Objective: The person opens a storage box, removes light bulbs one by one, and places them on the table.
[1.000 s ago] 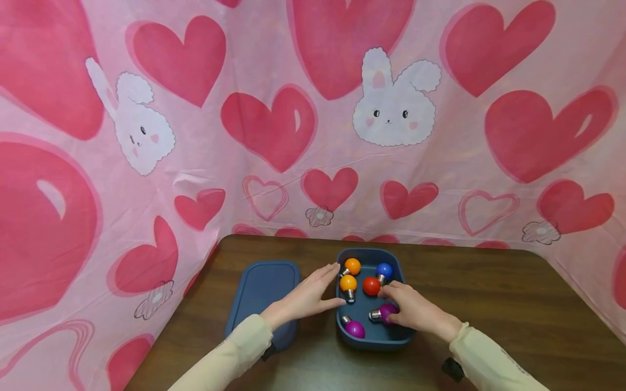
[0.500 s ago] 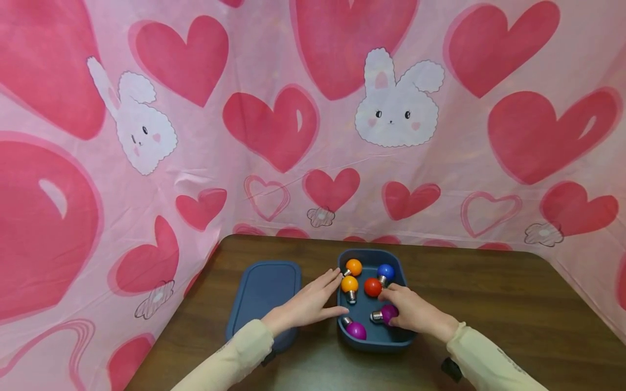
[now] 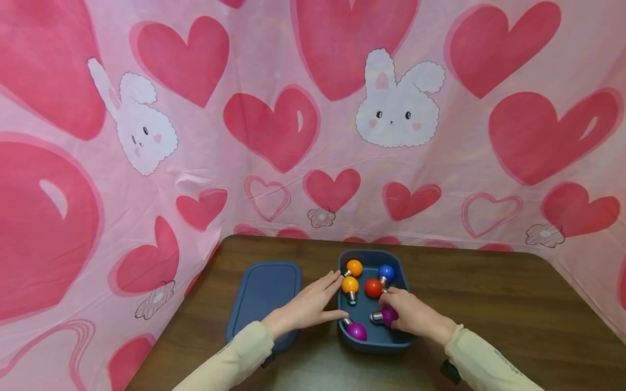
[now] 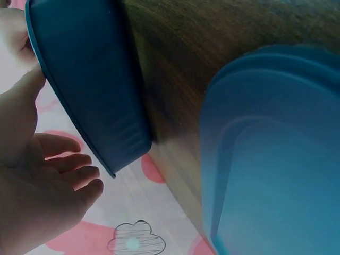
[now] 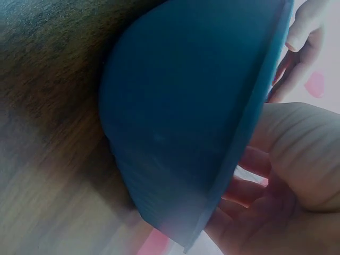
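The left hand (image 3: pixel 309 305) is hovering at the left rim of the box (image 3: pixel 374 347), fingers straight, thumb spread, holding nothing. The right hand (image 3: pixel 414 313) is arching over the opposite rim, fingers curled round a purple bulb (image 3: pixel 388 315) lying inside.

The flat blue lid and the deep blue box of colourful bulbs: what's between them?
Bare brown wood-grained tabletop, in the left wrist view; in the head view, the left hand covers part of it.

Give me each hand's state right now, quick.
Left hand: open, holding nothing, beside the box.
Right hand: fingers at a purple bulb; whether it grips it cannot be told.
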Demonstrator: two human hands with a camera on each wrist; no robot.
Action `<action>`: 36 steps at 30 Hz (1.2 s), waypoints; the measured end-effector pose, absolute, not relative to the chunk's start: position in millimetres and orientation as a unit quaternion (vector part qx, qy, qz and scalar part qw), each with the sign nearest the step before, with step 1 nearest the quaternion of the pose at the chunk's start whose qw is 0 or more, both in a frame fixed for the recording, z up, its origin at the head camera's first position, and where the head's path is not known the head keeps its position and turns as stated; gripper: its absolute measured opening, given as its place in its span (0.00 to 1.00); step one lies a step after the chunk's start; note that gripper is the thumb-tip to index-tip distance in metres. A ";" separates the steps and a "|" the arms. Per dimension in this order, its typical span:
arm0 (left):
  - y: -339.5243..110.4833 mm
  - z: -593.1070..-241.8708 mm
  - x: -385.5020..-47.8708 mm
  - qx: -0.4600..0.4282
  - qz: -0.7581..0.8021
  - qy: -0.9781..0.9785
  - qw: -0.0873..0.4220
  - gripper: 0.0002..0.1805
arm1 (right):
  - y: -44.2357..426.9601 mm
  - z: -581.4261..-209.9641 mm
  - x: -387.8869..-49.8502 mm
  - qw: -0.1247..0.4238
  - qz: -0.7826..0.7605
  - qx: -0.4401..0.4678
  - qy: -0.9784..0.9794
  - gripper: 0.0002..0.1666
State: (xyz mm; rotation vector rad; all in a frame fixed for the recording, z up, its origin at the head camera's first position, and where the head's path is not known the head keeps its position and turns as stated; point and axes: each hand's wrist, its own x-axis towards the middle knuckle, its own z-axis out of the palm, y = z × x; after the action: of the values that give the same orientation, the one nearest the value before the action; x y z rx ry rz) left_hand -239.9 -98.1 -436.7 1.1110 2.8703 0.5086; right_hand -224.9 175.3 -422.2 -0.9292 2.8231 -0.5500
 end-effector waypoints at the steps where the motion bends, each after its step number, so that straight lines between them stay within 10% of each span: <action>1: -98.1 -436.9 -239.9 0.356 0.163 0.920 0.011 0.46 | 175.2 -422.9 -224.9 0.056 -0.179 -0.310 0.932 0.18; 36: -96.1 -437.5 -239.7 0.356 0.146 0.923 0.011 0.45 | 185.4 -394.2 -217.4 -0.006 -0.196 -0.321 0.927 0.20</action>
State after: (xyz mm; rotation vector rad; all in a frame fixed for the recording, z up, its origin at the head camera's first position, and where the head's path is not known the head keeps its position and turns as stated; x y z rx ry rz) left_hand -239.7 -96.1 -437.5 1.1109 2.8783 0.4567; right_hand -217.4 185.4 -394.2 -1.0113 2.9222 -0.6179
